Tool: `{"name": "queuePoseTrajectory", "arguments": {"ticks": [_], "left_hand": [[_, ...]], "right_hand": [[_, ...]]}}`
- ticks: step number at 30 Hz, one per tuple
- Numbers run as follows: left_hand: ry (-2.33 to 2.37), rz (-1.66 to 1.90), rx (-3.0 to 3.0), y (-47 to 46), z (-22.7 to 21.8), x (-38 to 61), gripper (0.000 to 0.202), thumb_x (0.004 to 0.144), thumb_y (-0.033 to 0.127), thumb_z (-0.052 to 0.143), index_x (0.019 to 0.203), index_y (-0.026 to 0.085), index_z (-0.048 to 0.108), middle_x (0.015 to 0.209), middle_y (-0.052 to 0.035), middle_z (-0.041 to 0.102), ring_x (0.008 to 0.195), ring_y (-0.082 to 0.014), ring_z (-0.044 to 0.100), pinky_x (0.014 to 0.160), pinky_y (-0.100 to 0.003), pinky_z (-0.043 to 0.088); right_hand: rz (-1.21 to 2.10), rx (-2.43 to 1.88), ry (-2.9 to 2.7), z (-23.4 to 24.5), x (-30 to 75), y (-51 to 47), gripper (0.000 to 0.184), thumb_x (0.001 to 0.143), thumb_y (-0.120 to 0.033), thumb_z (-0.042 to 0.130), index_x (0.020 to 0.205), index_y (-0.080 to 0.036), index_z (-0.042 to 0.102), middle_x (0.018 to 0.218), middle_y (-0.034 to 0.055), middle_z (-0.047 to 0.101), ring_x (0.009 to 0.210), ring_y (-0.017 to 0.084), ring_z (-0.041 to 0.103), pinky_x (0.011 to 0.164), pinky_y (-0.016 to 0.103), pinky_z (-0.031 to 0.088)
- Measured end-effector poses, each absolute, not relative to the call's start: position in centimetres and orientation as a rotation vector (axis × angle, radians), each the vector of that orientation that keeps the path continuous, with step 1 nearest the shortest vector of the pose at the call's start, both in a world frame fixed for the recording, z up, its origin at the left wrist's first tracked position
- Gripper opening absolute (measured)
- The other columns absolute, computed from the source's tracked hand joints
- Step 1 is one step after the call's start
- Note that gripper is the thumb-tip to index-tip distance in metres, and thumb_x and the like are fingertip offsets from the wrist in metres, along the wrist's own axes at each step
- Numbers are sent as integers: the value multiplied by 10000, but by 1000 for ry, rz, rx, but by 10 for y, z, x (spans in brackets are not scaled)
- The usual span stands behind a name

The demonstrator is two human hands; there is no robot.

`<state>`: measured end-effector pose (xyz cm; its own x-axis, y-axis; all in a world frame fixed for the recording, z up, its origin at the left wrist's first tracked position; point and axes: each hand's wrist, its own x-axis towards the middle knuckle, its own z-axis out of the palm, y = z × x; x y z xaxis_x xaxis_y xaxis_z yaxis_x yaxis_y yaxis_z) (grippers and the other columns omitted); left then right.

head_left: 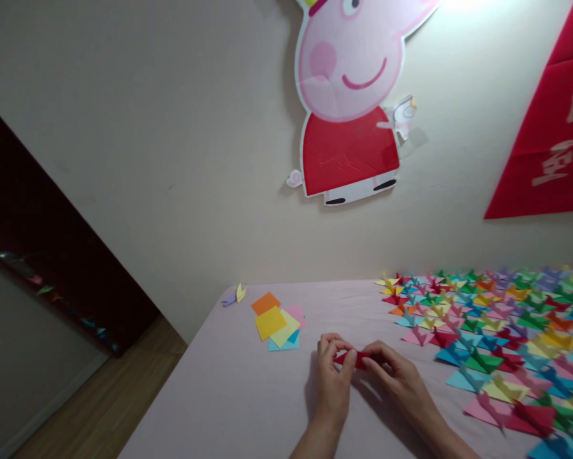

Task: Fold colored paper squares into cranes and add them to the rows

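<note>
A small folded piece of red paper [361, 360] is held between my two hands, just over the pink tabletop [248, 395]. My left hand [334, 366] pinches its left end between thumb and fingers. At the other end, my right hand [392, 370] grips the paper the same way. Fingers cover both ends, so only the middle of the fold shows. To the left of my hands lies a loose pile of square paper sheets [270, 323] in orange, yellow, pink and blue.
Rows of folded paper cranes [487, 361] in many colours cover the table's right side. Two more small folded paper pieces [234, 295] sit at the far left corner. Behind the table, a pig cutout [350, 150] and a red banner [549, 146] hang on the wall.
</note>
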<state>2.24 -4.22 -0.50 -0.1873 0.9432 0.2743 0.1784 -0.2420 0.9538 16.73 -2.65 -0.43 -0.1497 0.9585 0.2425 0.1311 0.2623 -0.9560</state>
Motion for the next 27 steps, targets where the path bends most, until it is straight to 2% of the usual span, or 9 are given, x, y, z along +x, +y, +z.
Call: {"name": "queuePoseTrajectory", "arguments": {"ticks": [8,11,15,20,23,27], "left_hand": [[1345,1508,1428,-41,-5,23,137,878,341,589,812,224,616,966,-37,575,973,-216,562,874,-312,453],[1407,1571,1412,-42,-5,23,104,877,329,597,847,230,599,943,-27,576,932,-206,553,829,-297,447],[1430,1515,1484,-47,-1,26,172,904,316,583,755,232,586,861,-15,589,883,-198,547,805,-285,434],[1330,1399,1439,-48,-5,29,205,924,406,564,853,233,647,858,-9,624,828,-188,558,744,-269,446],[1297,1387,1331,-45,-10,29,260,901,463,576,821,221,630,796,5,618,756,-173,556,697,-256,449],[1319,1391,1296,-41,-12,28,215,874,417,610,785,222,637,756,13,633,733,-172,577,689,-254,458]], "right_hand": [[1052,-1045,-1502,-9,169,-25,372,832,-554,646,750,-193,678,700,15,676,637,175,631,577,270,519],[949,-1078,-1466,-7,171,-24,357,834,-550,645,747,-204,652,704,12,652,619,168,607,555,262,506],[637,-1068,-1526,-6,174,-24,285,872,-483,620,736,-233,620,740,19,611,643,177,568,562,275,485],[349,-1019,-1751,-7,173,-28,130,896,-324,582,790,-259,618,899,56,641,853,232,627,732,337,525],[218,-1007,-1867,-9,171,-30,99,882,-260,578,804,-266,639,917,56,656,847,236,623,736,353,516],[100,-977,-1917,-11,169,-30,74,871,-250,607,857,-273,676,972,62,651,863,245,608,760,374,508]]}}
